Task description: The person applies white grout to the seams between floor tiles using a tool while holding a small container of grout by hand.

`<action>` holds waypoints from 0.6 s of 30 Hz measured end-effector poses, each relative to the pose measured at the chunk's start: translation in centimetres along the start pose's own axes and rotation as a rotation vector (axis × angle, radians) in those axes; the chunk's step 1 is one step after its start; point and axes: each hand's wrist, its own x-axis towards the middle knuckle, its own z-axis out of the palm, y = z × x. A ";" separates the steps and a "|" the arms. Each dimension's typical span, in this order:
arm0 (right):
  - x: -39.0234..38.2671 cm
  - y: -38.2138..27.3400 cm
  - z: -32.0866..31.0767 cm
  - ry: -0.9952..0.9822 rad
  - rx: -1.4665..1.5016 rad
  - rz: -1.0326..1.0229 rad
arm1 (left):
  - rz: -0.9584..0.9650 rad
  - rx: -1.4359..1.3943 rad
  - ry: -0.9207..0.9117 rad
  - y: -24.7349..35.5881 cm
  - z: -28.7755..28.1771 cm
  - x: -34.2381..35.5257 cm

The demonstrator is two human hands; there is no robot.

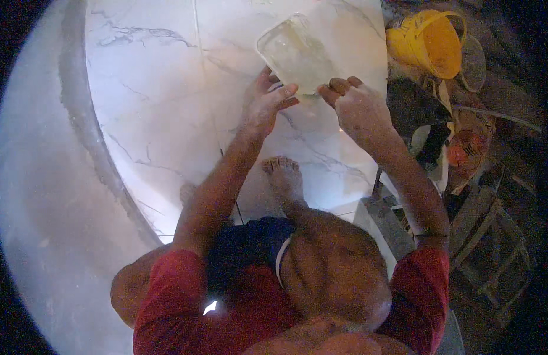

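Note:
A translucent, pale rectangular plastic tub (300, 53) is held out in front of me, tilted, above the marbled tile floor (167, 100). My left hand (267, 105) is at its near left corner, thumb on one side and fingers reaching round behind the edge. With curled fingers, my right hand (360, 109) pinches the near right corner. Some cloudy whitish residue seems to show inside the tub; I cannot tell what it is.
On the right lie a yellow bucket (428, 44), an orange-red round object (465, 148) and a dark frame-like item (493, 248) on dark ground. A pale plastered wall (49, 195) curves along the left. My bare foot (284, 177) rests on the tiles.

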 end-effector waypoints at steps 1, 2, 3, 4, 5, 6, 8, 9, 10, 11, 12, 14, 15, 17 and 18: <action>0.1 -0.3 -0.4 -0.039 -0.015 0.002 | -0.006 0.002 0.006 -0.1 -0.1 0.0; 0.2 -0.4 -0.6 -0.078 -0.030 0.004 | -0.012 0.005 0.013 -0.3 -0.2 0.1; 0.2 -0.3 -0.6 -0.079 -0.030 0.004 | -0.013 0.004 0.013 -0.4 -0.3 0.1; 0.2 0.0 -0.6 -0.131 -0.046 -0.004 | -0.009 -0.002 0.001 -0.3 -0.2 0.1; 0.2 0.4 -0.5 -0.182 -0.063 -0.013 | -0.005 -0.007 -0.011 -0.2 -0.1 0.1; 0.3 0.8 -0.8 -0.183 -0.064 -0.010 | -0.007 -0.008 -0.013 0.0 0.0 0.1; 0.5 1.5 -1.5 -0.207 -0.069 0.019 | -0.019 -0.007 -0.022 0.3 -0.1 -0.2; 0.7 1.6 -1.4 -0.207 -0.068 0.018 | -0.019 -0.007 -0.021 0.3 -0.3 -0.2; 0.8 1.7 -1.4 -0.128 -0.062 -0.004 | -0.017 0.024 -0.002 0.3 -0.5 -0.1; 0.9 1.8 -1.3 -0.049 -0.057 -0.027 | -0.015 0.055 0.017 0.2 -0.6 0.0; 1.0 1.5 -1.1 -0.050 -0.056 -0.025 | -0.017 0.055 0.016 0.2 -0.6 0.1; 1.5 0.7 -0.6 -0.060 -0.016 -0.042 | -0.005 0.024 -0.034 0.4 -0.4 0.1; 1.4 0.6 -0.7 -0.059 -0.015 -0.041 | -0.006 0.026 -0.035 0.6 -0.3 0.0; 1.1 0.5 -0.8 -0.127 0.014 -0.063 | -0.021 0.043 -0.031 0.8 0.1 -0.1; 1.1 0.7 -0.9 -0.126 0.015 -0.062 | -0.021 0.045 -0.031 0.7 -0.1 -0.1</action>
